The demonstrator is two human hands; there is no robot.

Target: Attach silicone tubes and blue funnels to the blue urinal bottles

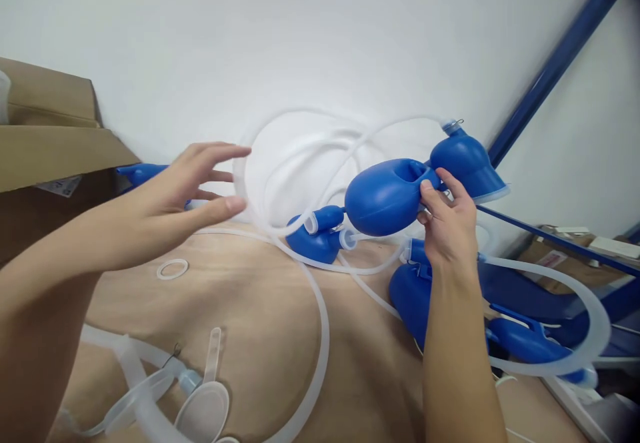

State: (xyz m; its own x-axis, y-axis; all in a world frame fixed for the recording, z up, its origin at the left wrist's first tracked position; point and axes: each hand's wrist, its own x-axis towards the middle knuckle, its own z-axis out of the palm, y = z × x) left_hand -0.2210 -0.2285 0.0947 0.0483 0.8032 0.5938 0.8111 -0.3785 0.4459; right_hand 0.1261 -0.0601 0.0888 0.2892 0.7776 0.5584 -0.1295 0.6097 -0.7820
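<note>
My right hand pinches the handle end of a rounded blue plastic part, held up above the brown surface. Just behind it, a blue cup-shaped part has a translucent hose joined to its top. My left hand is raised at the left, thumb and fingers apart, beside a loop of the hose; whether it touches the loop is unclear. Between the hands and lower down lies another blue piece with white-rimmed openings. My right forearm partly hides a further blue part.
Brown covering spreads below, with a white ring, a translucent scoop and thick tubing. Cardboard boxes stand left. At right are another blue part, a curved hose and a slanting blue bar.
</note>
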